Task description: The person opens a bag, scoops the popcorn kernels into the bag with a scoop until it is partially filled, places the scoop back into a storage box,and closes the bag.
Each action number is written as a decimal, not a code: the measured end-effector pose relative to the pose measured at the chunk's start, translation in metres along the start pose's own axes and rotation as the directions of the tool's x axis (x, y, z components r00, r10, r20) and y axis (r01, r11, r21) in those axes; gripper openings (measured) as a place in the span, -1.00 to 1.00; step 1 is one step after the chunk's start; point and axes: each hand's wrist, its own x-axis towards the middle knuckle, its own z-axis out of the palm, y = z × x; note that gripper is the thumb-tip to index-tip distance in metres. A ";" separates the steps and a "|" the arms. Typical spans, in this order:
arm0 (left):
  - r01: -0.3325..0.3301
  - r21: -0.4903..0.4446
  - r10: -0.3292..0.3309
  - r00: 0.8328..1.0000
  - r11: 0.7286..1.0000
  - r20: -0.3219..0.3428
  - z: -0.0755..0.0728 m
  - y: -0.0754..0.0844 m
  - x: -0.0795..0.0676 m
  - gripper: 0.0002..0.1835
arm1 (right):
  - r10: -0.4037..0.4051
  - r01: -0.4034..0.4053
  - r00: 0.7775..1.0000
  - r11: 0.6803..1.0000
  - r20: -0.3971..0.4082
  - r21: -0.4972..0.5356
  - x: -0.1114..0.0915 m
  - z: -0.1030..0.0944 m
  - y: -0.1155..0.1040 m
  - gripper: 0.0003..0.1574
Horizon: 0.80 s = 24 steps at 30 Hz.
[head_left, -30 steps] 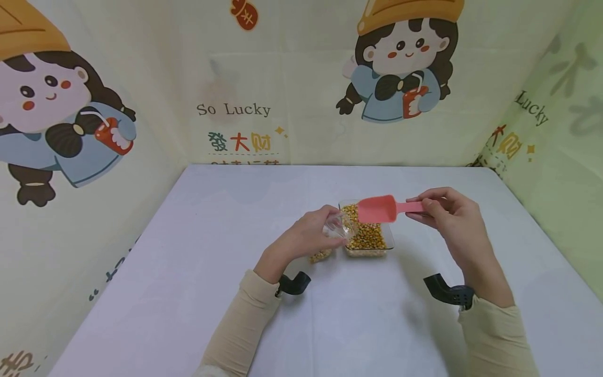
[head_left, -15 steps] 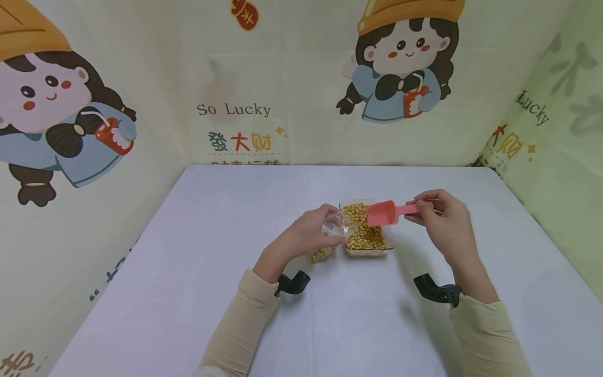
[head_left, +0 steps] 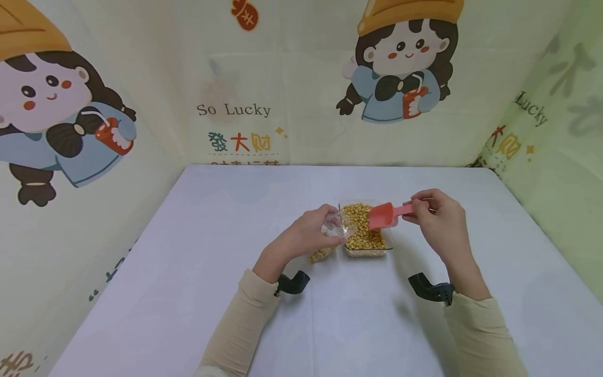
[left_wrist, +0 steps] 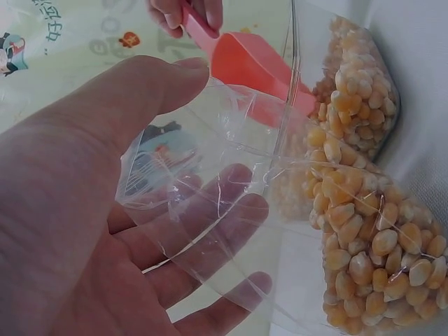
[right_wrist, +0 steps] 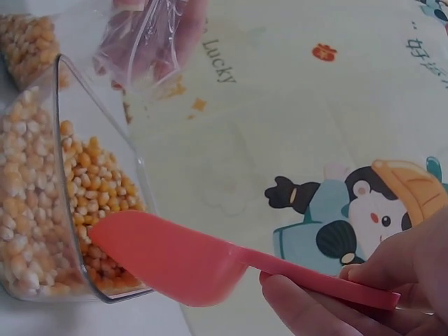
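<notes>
Here, two hands (head_left: 305, 234) (head_left: 442, 221) hold one bag (left_wrist: 378, 245) and one scoop (right_wrist: 175, 259).

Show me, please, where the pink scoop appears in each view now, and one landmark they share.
Head: the pink scoop is right of centre, in the right hand.
Left wrist: scoop, upper middle.
Right wrist: scoop, lower middle.
Shared landmark: the clear container of corn kernels, visible in all three.
</notes>
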 end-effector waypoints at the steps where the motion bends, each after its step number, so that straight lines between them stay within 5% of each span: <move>1: -0.001 0.002 0.001 1.000 1.000 0.002 0.000 0.000 0.000 -0.27 | 0.002 -0.002 1.000 1.000 0.000 -0.007 0.000 -0.001 0.000 -0.69; 24: -0.006 -0.009 0.006 1.000 1.000 -0.002 0.002 0.000 0.000 -0.29 | -0.079 0.100 0.989 0.979 0.122 -0.179 0.026 -0.005 -0.023 -0.72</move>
